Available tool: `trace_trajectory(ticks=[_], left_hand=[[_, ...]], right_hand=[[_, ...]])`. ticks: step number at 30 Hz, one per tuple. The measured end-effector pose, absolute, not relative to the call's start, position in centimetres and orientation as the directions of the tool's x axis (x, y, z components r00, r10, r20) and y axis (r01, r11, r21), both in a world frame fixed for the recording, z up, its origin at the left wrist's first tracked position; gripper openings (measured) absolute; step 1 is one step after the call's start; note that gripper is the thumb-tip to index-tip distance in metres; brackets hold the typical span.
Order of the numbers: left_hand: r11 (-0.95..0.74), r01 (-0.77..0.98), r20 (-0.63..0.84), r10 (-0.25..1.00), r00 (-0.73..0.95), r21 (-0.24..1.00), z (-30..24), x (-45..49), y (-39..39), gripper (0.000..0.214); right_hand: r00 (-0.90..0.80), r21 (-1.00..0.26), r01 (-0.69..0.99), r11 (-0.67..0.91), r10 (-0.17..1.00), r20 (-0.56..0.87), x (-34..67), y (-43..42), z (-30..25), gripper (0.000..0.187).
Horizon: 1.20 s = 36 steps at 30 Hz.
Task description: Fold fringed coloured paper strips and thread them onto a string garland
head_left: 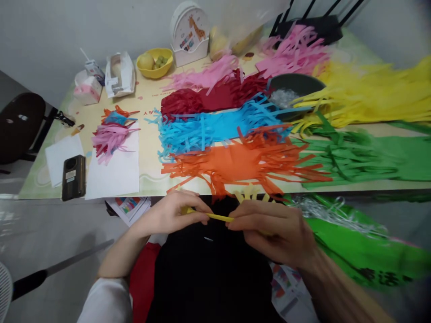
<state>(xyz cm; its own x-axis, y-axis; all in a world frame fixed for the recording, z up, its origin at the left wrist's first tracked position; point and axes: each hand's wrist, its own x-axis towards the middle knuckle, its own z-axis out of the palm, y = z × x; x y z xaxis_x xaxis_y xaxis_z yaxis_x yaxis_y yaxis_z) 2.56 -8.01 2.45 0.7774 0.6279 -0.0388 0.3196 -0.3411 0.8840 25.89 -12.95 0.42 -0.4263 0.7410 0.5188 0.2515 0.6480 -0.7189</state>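
Before the table's front edge, both my hands grip one strip of yellow fringed tissue paper (220,218), rolled or folded narrow between them. My left hand (175,211) pinches one end, thumb against fingers. My right hand (274,226) pinches the other end, and pale yellow fringe shows beyond its knuckles. Closest on the table lies an orange fringed sheet (235,160). Behind it are a blue fringed sheet (225,125) and a dark red one (215,96). To the right are green fringed paper (367,154) and yellow fringed paper (373,96).
Finished-looking small tassels (112,134) lie on white paper (116,179) at left, beside a phone (74,177). A yellow fruit bowl (155,72), a white packet (120,76) and a giraffe box (190,33) stand at the back. A green bag (367,251) hangs low right.
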Motion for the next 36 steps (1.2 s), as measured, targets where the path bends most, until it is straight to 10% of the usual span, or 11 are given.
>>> trace_trajectory(ticks=[3,7,14,18,24,36], left_hand=[[-0.483,0.378,0.02,0.636,0.771,0.79,1.8,2.4,-8.2,0.016],[-0.82,0.456,0.314,0.559,0.767,0.346,0.9,1.8,-8.5,0.015],[-0.934,0.356,0.589,0.284,0.757,-0.007,-0.9,1.7,-9.0,0.019],[-0.881,0.464,0.617,0.42,0.665,0.099,-2.2,1.9,-9.4,0.023],[-0.685,0.407,0.621,0.725,0.298,0.605,-2.8,4.7,-11.1,0.025],[-0.47,0.232,0.469,0.881,0.066,0.851,-3.1,7.5,-11.5,0.025]], right_hand=[[-0.459,-0.747,0.279,0.603,0.767,0.448,26.9,-13.5,0.0,0.031],[-0.506,-0.92,0.312,0.236,0.861,0.049,27.9,-13.2,-0.1,0.04],[-0.64,-0.918,-0.095,-0.384,0.73,-0.24,23.6,-11.7,-2.4,0.036],[-0.5,-0.912,-0.213,-0.351,0.841,-0.206,22.0,-12.5,-3.0,0.03],[-0.386,-0.965,-0.26,-0.008,0.918,0.097,21.8,-12.9,-1.7,0.02],[-0.246,-0.832,0.269,0.485,0.87,0.427,22.6,-11.7,1.0,0.011]])
